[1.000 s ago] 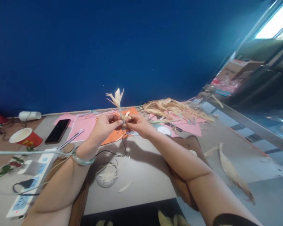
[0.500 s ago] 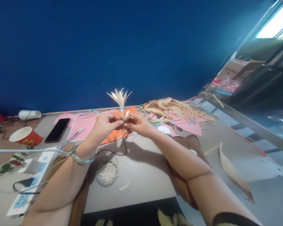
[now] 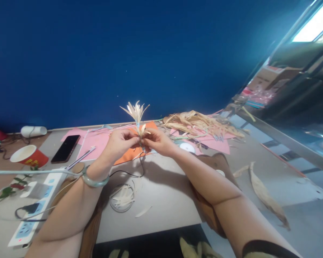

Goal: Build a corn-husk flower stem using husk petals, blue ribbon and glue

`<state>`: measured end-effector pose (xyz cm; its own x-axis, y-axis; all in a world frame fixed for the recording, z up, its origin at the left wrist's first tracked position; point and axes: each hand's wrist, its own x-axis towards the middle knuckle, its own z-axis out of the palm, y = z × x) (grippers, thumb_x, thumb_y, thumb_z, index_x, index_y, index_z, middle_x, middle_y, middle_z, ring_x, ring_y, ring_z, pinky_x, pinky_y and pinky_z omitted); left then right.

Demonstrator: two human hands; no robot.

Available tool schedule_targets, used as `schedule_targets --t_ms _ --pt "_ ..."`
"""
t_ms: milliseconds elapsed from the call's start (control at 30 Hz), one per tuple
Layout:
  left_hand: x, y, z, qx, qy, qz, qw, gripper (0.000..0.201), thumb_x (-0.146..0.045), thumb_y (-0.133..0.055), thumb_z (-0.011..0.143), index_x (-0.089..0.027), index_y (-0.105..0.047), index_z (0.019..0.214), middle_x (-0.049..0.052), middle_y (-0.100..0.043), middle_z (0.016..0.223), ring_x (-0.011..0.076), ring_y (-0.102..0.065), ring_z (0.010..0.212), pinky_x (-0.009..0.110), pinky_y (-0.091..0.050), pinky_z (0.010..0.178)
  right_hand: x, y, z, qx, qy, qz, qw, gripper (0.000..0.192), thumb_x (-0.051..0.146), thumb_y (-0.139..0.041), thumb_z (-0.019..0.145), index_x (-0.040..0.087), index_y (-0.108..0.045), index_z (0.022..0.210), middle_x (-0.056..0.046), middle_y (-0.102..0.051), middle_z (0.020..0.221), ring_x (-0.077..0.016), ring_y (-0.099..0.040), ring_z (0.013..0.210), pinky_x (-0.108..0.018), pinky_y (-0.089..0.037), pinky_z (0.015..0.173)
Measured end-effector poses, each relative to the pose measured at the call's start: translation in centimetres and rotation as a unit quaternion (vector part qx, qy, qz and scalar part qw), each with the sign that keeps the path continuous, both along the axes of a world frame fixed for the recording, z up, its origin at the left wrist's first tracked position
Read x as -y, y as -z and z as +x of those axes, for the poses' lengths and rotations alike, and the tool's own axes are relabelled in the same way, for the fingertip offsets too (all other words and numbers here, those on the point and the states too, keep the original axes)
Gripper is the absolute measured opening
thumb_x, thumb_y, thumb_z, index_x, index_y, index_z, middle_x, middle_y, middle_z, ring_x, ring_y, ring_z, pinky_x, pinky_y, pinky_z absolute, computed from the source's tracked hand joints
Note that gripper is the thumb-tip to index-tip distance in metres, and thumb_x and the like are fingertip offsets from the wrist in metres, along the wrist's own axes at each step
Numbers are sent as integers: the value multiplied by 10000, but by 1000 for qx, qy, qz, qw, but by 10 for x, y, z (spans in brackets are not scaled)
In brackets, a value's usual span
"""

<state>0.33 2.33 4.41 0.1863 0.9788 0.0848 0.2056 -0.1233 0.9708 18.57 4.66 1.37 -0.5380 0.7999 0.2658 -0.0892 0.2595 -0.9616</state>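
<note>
Above the table, a flower of pale dried husk petals (image 3: pixel 136 112) stands upright on a thin stem. My left hand (image 3: pixel 123 140) pinches the stem from the left, thumb and fingers closed. From the right, my right hand (image 3: pixel 158 141) is closed in a pinch at the same spot, by a smaller cream petal cluster (image 3: pixel 142 132) low on the stem. The exact hold of the right fingertips is partly hidden. An orange sheet (image 3: pixel 123 156) lies behind and beneath the hands. Below them, a round dish (image 3: pixel 122 198) holds several cut pale petals.
A heap of dried husks (image 3: pixel 196 122) lies at the back right on pink paper (image 3: pixel 220 146). To the left are a phone (image 3: pixel 65 148), a red paper cup (image 3: pixel 29 156) and a power strip (image 3: pixel 33 215) with cords. One loose husk (image 3: pixel 266 197) lies at the right.
The flower has shifted very slightly left, and the small cluster low on the stem looks more spread. My right fingers have moved a little around the stem; both hands keep their pinch.
</note>
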Motion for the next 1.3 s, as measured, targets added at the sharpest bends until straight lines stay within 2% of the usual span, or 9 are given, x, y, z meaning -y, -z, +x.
schedule_targets --t_ms 267,567,700,900,1033,1300 --pt "-1 3 1 19 -8 -7 1000 231 -342 -765 668 -118 -723 701 78 -729 677 183 -692 636 304 -573 658 -4 5 -1 -9 10 -11 1000 245 333 -718 805 168 -537 805 34 -611 624 -74 -560 461 -192 -481 439" --pt "1 -1 2 0 -10 -32 999 232 -338 -769 669 -117 -720 724 75 -728 685 173 -687 638 286 -567 660 -7 12 -1 -23 3 -14 1000 373 450 -776 764 167 -534 765 40 -605 580 -77 -569 440 -190 -482 429" --pt "1 0 3 -3 6 -8 1000 211 -332 -728 699 -124 -699 721 62 -713 685 170 -678 645 284 -556 660 -8 12 -2 -24 13 -17 999 395 467 -797 740 161 -548 764 34 -617 569 -81 -571 434 -194 -482 431" --pt "0 6 4 -45 -25 58 997 146 -284 -651 738 -142 -680 724 46 -712 696 180 -685 669 282 -547 663 -7 7 2 14 -23 -44 999 371 441 -805 731 127 -624 809 -10 -674 631 -114 -641 514 -229 -530 502" --pt "-2 9 3 -54 -26 69 996 103 -265 -651 731 -165 -675 726 40 -716 708 186 -692 702 286 -555 688 -6 5 4 30 -12 -44 999 344 446 -757 775 124 -638 782 -1 -654 595 -111 -641 514 -227 -537 511" --pt "-4 12 5 -28 -14 48 998 89 -253 -672 727 -186 -629 688 27 -694 674 178 -682 677 305 -561 711 -6 3 7 88 5 -33 996 272 394 -685 840 136 -613 793 31 -607 491 -88 -571 399 -172 -429 393"
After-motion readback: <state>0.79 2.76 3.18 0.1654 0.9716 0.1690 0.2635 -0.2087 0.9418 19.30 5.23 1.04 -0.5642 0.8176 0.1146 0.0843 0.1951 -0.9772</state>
